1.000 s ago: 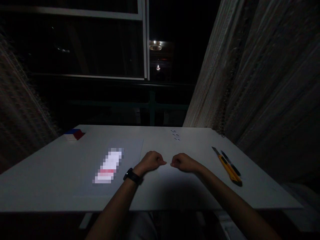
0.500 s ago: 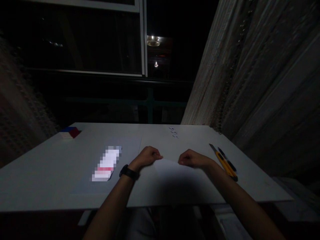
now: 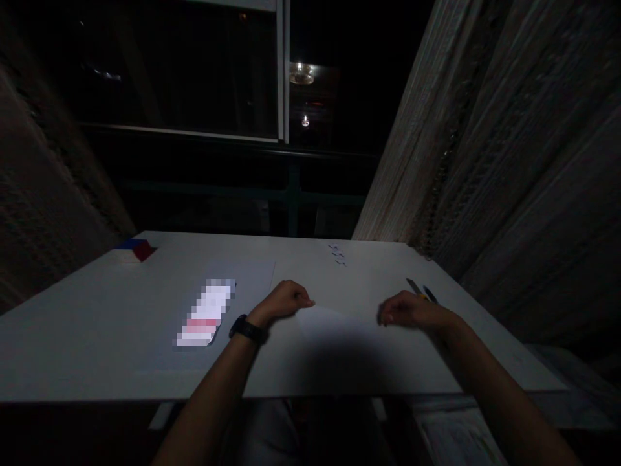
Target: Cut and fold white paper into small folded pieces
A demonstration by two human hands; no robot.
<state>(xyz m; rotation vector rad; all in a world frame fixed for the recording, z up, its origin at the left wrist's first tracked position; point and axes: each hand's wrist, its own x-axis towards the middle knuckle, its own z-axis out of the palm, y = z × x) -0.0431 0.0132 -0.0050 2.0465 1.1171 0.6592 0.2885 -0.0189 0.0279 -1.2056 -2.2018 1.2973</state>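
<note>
A sheet of white paper [image 3: 317, 322] lies on the white table in front of me, its near part dark under a shadow. My left hand [image 3: 287, 299], a black watch on its wrist, pinches the paper's far left corner between thumb and fingers. Farther right, my right hand [image 3: 412, 310] hovers low by the paper's right side with its fingers curled in. Its fingertips are slightly smeared, and I cannot tell if they touch the paper. Just behind that hand show the blade of a yellow utility knife [image 3: 414, 286] and a dark pen [image 3: 429, 295], both mostly hidden.
A lit phone [image 3: 206, 314], its screen pixelated, rests on another pale sheet [image 3: 255, 275] to the left. A red, white and blue cube [image 3: 133, 250] sits at the far left. Several small dark marks [image 3: 338, 254] are near the back edge. Curtains [image 3: 412, 142] hang at both sides.
My right hand has moved right, away from the middle of the paper's far edge, and now covers most of the knife and pen. The left hand keeps its pinch.
</note>
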